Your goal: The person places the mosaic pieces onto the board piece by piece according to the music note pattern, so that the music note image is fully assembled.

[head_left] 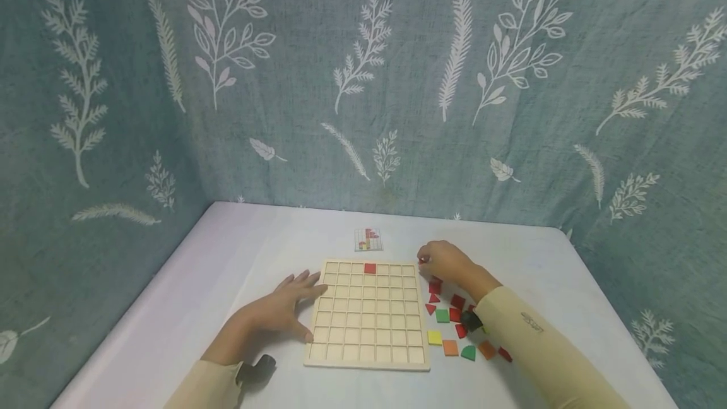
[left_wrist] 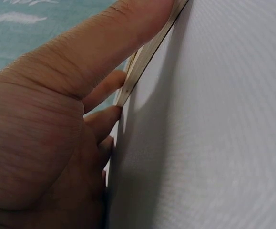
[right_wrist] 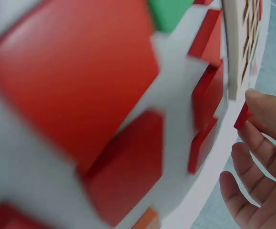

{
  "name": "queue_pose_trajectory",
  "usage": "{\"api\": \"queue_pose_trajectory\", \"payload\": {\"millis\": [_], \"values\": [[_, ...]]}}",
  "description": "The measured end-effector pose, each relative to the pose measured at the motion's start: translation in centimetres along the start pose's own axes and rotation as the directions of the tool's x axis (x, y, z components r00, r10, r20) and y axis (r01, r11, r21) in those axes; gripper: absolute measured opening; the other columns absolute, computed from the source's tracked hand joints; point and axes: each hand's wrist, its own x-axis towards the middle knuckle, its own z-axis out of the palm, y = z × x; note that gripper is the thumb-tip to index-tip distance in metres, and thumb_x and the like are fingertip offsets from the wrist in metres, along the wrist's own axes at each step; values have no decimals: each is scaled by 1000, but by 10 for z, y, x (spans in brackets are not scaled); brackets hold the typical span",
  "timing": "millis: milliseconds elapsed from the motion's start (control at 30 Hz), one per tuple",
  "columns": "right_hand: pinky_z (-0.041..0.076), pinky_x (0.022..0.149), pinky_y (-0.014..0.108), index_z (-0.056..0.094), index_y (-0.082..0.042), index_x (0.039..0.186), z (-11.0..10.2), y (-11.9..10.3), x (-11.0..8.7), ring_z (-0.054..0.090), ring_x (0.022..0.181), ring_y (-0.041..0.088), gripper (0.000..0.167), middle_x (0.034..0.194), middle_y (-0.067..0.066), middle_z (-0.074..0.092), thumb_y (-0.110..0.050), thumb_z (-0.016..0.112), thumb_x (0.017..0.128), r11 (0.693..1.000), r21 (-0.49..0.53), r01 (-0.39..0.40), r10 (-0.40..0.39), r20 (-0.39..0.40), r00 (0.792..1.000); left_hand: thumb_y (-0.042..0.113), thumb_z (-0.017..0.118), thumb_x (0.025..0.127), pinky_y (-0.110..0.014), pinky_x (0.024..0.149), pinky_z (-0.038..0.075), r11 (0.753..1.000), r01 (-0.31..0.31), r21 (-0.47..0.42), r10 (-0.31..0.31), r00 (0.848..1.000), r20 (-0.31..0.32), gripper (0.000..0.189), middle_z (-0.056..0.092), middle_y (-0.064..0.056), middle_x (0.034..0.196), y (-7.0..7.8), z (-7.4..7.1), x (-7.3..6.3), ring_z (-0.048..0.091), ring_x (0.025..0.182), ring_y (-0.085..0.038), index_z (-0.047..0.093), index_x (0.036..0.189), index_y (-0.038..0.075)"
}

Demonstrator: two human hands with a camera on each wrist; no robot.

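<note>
A wooden grid board [head_left: 362,320] lies on the white table, with one red square tile [head_left: 370,268] in its far row. My left hand [head_left: 278,309] rests at the board's left edge, thumb and fingers spread and touching the rim. Just past the board's far right corner, my right hand [head_left: 449,262] pinches a small red tile [right_wrist: 243,116] between thumb and fingers. Its full shape is hidden by the fingers. In the right wrist view, other red tiles [right_wrist: 133,167] lie below that hand.
Loose tiles lie right of the board, among them a yellow square [head_left: 434,337], an orange square [head_left: 450,348], a green square [head_left: 442,315] and a green rounded piece [head_left: 468,352]. A pattern card [head_left: 368,240] lies beyond the board. A leaf-patterned curtain [head_left: 318,93] stands behind the table.
</note>
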Motion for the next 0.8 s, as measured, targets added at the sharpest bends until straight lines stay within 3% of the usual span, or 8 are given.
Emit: {"api": "queue_pose_trajectory", "payload": {"millis": [167,467,800], "values": [[50,91,41,71,-12,109,-1,-17,1,60,100,20,25,102,-2,66,-24,73,88,996,-36,84,-85,-20,996,68,80,50,-54,116,0,1000,-13,3,13,1000,-8,117,23,-12,159,-1,-2,1,6,147,-34,44,148,17],[51,90,37,72,-13,105,12,-44,12,62,98,20,21,98,-3,67,-25,72,89,970,-68,234,-234,3,972,66,81,50,-55,116,0,1000,-8,-15,8,1000,-3,114,23,-12,158,0,-1,0,7,147,-34,46,146,15],[50,92,36,72,-12,107,19,-61,19,63,101,20,23,102,-1,69,-25,73,88,962,-23,272,-272,19,962,67,81,49,-51,117,-1,999,32,2,-32,999,8,115,20,-8,160,-2,0,1,5,148,-30,44,148,22]]}}
